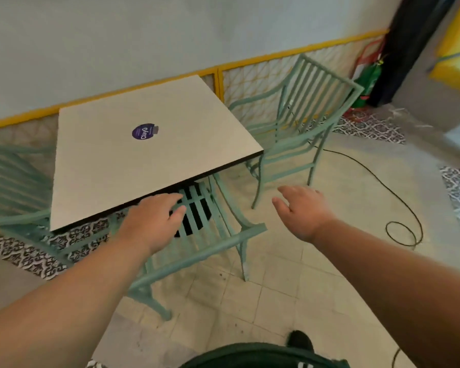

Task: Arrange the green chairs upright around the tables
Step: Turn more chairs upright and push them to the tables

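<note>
Green metal chairs stand upright on three sides of a square, cream-coloured tabletop [133,155] set against a pale wall with a yellow-framed lattice panel [263,75] along its base. The near chair [197,243], its slatted seat tucked partly under the tabletop's front edge, sits directly below the person's left hand [154,221]. That grip is spread open, palm down, with the fingertips [179,208] over the seat slats close to the tabletop edge; whether they touch the slats cannot be told, and the hand has hold of nothing. The right hand [303,211] hovers in the air to the right of the near chair, fingers loosely extended and apart, also empty, above the bare tiled floor [276,301] between that chair and a second chair [300,123]. The second chair stands upright at the tabletop's right side, its slatted back toward the lattice panel and its front legs near the tabletop's corner. A third chair [14,187] shows at the left edge, blurred, beside the tabletop's left side. A round purple sticker [144,132] lies near the middle of the tabletop. A black cable [398,208] trails across the floor to the right and loops into a coil. A green cylinder [367,83] stands in the far corner beside a dark post [409,43]. Patterned black-and-white tiles [37,251] run under the tabletop.
</note>
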Demonstrator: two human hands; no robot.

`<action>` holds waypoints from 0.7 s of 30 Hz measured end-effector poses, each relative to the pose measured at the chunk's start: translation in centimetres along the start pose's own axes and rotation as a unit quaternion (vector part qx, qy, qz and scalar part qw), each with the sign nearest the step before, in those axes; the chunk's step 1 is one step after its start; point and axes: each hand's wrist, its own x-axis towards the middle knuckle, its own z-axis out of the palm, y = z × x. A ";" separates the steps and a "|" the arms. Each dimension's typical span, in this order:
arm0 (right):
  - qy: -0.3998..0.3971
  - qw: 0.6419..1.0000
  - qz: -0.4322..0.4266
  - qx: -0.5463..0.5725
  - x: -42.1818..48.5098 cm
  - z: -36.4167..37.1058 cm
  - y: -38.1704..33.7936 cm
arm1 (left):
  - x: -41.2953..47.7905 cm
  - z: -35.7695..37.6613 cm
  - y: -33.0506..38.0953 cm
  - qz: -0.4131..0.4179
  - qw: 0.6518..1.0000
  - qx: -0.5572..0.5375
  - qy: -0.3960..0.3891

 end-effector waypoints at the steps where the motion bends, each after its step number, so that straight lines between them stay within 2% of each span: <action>1: 0.004 1.000 0.015 0.000 -0.4 -0.5 1.8 | 1.2 0.4 2.0 0.014 1.000 -0.001 -0.003; 6: 0.037 0.997 0.072 -0.003 -1.0 -4.1 11.8 | 7.1 2.1 13.5 0.086 0.996 -0.001 -0.003; 12: 0.052 0.993 0.104 -0.021 0.8 -9.6 23.7 | 13.6 3.7 25.8 0.112 0.994 -0.018 0.001; 21: 0.062 0.990 0.121 -0.024 8.6 -14.4 34.4 | 23.9 5.0 34.6 0.118 0.993 -0.009 0.001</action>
